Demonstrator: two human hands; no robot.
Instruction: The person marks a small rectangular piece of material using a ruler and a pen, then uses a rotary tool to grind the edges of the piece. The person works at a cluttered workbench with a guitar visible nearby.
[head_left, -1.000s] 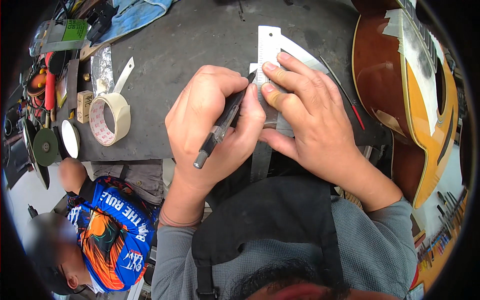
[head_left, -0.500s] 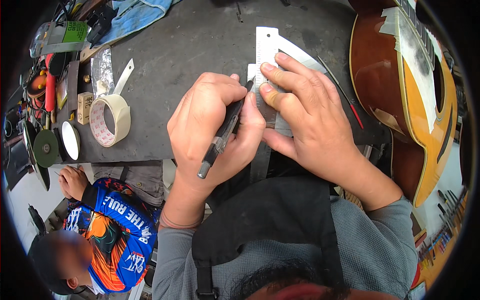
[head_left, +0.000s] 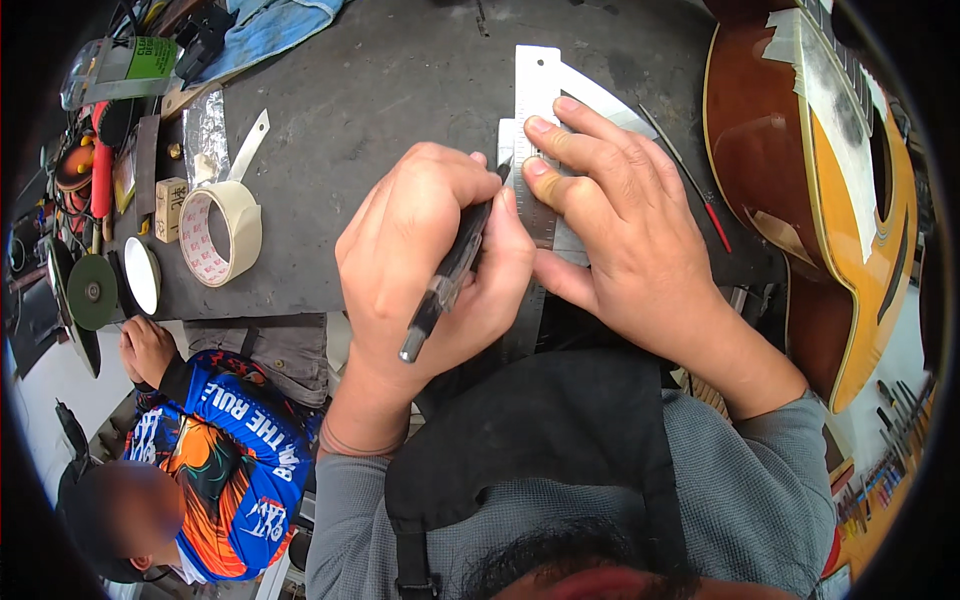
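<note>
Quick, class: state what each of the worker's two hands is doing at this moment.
Left hand: closed around a dark knife-like tool, tip against the ruler's edge.
Right hand: open, fingers pressing flat on the metal ruler, not gripping it.

Left hand [head_left: 430, 260] is curled into a fist-like writing grip, thumb and fingers closed, wrist bent inward. Right hand [head_left: 620, 240] is laid flat, palm down, fingers spread and pressed forward. Both forearms are brought in from the lower edge, hands touching.
</note>
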